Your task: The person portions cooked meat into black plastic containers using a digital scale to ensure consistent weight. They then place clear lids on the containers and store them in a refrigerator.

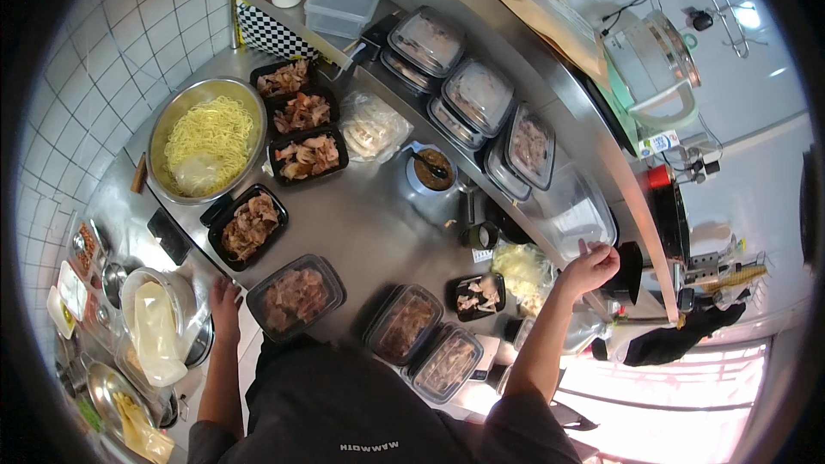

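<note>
My right hand (pixel 590 270) reaches over the shelf at the edge of some clear plastic lids (pixel 570 222). Its fingers are partly curled, and whether they pinch a lid is unclear. By the counter edge, my left hand (pixel 225 303) has its fingers apart and holds nothing. Just right of it sits a black tray of meat with a clear lid on it (pixel 295 296). An uncovered black tray (pixel 250 227) heaped with cooked meat pieces stands beyond. Two more lidded meat containers (pixel 406 324) (pixel 448 364) rest near my body.
A steel bowl of yellow noodles (pixel 209 142) stands far left beside several open meat trays (pixel 308 154). Stacked lidded containers (pixel 478 95) line the shelf. A bowl of brown sauce with a spoon (pixel 432 169), a bagged flatbread stack (pixel 370 129) and a small meat tray (pixel 480 296) sit on the counter.
</note>
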`<state>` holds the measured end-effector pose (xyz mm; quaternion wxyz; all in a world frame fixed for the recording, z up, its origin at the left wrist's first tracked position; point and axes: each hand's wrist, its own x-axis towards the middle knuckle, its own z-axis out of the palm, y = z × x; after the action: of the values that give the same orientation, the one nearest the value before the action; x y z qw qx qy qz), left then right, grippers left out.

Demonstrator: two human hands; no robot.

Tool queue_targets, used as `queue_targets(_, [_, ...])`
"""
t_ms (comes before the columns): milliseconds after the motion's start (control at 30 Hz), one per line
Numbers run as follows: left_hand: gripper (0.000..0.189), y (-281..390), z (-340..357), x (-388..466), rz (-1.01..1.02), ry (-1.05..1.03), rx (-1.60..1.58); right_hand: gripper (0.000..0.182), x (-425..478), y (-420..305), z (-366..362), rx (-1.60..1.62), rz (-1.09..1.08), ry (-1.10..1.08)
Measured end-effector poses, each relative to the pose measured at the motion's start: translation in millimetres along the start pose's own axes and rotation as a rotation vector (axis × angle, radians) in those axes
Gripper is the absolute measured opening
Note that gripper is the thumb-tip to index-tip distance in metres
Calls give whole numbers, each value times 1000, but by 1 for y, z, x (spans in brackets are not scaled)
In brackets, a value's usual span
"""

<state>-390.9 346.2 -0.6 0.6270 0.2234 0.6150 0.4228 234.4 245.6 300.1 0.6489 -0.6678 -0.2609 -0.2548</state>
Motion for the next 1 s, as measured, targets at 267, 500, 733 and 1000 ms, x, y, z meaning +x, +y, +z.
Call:
queue_targets(267, [32,-16,0,100,-65,20,129,14,-50,-11,-51,186,388,143])
queue_targets(500, [15,11,19,77,-20,-137,38,14,-85,-13,-77,287,571,78])
queue_targets(733, [18,44,29,27,12,-147,-56,31,-155,-9,-37,-250,345,-485])
queue_targets(1000, [20,55,1,-21,31,-190,13,35,-185,21,-60,-323,726,-683])
